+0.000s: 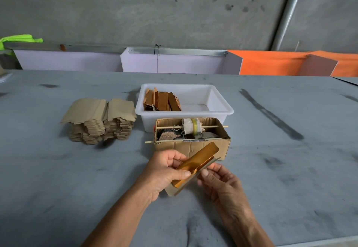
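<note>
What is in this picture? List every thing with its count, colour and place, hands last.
card: one, gold inside, held above the table
blanks: one stack, tan, table left
tub: one, white, table middle
folded cards: several, brown, tub's left end
carton: one, brown, before the tub
sticks: two, pale, across the carton
roll: one, white, on the rear stick
table: one, grey
left hand: grips the card
right hand: pinches the card

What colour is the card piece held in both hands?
The card piece is shiny gold inside and dull grey-brown outside, as the head view shows.
</note>
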The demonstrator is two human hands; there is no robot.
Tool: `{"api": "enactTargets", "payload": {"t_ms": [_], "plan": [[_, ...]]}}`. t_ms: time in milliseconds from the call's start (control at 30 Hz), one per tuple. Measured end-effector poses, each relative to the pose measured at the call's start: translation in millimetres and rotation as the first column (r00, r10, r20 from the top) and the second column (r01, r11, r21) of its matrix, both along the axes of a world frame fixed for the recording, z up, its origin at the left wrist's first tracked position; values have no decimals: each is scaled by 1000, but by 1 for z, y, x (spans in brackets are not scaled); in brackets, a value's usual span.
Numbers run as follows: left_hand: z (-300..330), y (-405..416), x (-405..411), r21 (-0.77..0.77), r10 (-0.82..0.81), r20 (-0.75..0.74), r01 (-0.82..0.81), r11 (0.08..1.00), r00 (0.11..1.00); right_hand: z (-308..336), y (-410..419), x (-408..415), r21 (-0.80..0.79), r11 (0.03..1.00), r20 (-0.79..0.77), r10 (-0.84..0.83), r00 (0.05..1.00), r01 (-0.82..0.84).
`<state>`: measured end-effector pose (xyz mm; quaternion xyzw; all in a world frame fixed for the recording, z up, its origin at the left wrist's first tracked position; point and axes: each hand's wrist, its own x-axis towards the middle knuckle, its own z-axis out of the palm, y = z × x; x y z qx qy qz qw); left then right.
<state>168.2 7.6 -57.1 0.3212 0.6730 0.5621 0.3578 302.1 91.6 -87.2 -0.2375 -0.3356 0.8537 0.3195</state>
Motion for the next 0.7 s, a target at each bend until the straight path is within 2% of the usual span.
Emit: {"api": "enactTargets", "payload": {"t_ms": [467,700], "plan": [[-3,5,5,17,-6,-24,7,1000,1000,2,-5,-9,143,982,200,-149,969,121],[-5,1,13,1,-27,-12,27,1000,1000,-3,-4,-11,126,979,212,-187,959,163]]}}
